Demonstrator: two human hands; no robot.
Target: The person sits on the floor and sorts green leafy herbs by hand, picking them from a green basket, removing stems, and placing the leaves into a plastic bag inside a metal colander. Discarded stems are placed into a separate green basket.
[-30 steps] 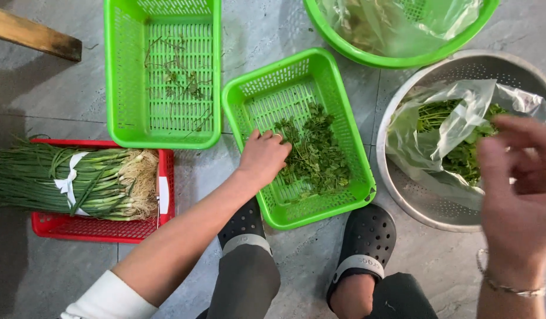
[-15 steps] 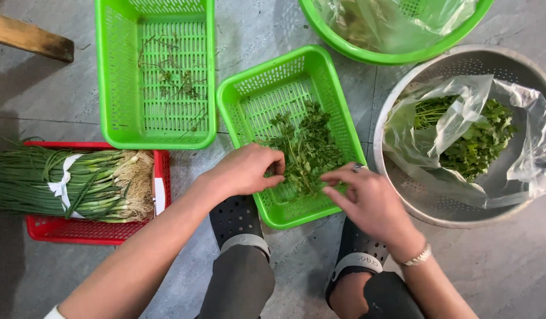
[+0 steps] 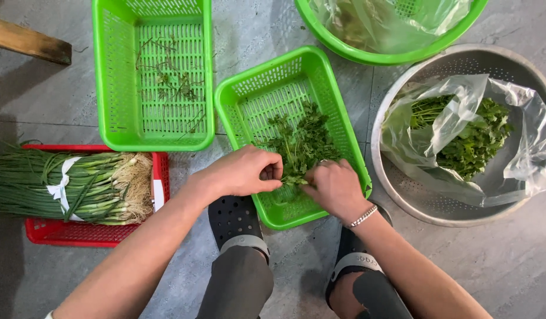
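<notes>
Both hands meet over the near end of the small green basket. The left hand and right hand have fingers curled together, pinching sprigs of the leafy herb pile (coriander, seemingly) lying in that basket, left of the steel colander.

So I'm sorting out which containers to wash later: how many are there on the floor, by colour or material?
Green plastic: 3 - the large rectangular basket, the small rectangular basket under both hands, and the round basket
Red plastic: 1 - the crate holding spring onions
Metal: 1 - the colander bowl
Total: 5
</notes>
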